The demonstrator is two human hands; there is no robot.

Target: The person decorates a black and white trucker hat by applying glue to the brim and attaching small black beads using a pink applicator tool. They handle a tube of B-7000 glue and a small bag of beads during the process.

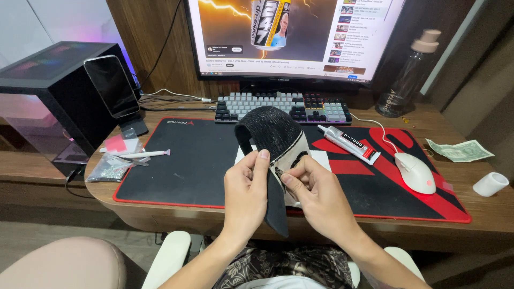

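I hold a black mesh cap (270, 131) with a pale front panel upright above the front edge of the desk. My left hand (245, 192) grips its brim, thumb pressed on the front panel. My right hand (316, 195) pinches a tiny item against the panel's black marking; what it is cannot be made out. A tube of glue (349, 143) lies just right of the cap on the black and red desk mat (182, 160).
A white mouse (416, 172) sits on the mat's right. A keyboard (284, 107) and monitor (292, 37) stand behind. At left are a phone on a stand (111, 85), a pink-tipped pen tool (142, 154) and a bag of small stones (110, 168). A bottle (408, 75), banknote (460, 150) and tape roll (490, 184) are on the right.
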